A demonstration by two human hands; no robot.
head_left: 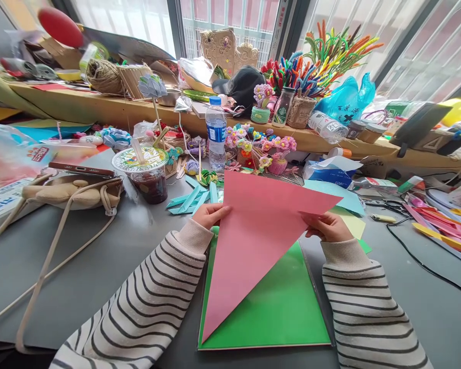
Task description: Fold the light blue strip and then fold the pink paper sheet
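Note:
A triangular sheet of pink paper (261, 225) is held up between my two hands. My left hand (210, 214) pinches its left edge, thumb lying on the front side. On the other side my right hand (328, 225) grips the slanting edge close to the right-hand corner, fingers partly behind the paper. The lower tip of the triangle reaches down over a stack of green paper (284, 312), which lies flat on the desk in what looks like a clear sleeve. Part of the green stack is hidden by the pink sheet.
Folded light-blue paper strips (194, 199) lie beyond my left hand. A cup of dark drink (148, 184) and a water bottle (215, 136) stand behind. At left is a beige bag (71, 195) with a phone (82, 169). Scissors (388, 206) and coloured paper strips (445, 230) lie right.

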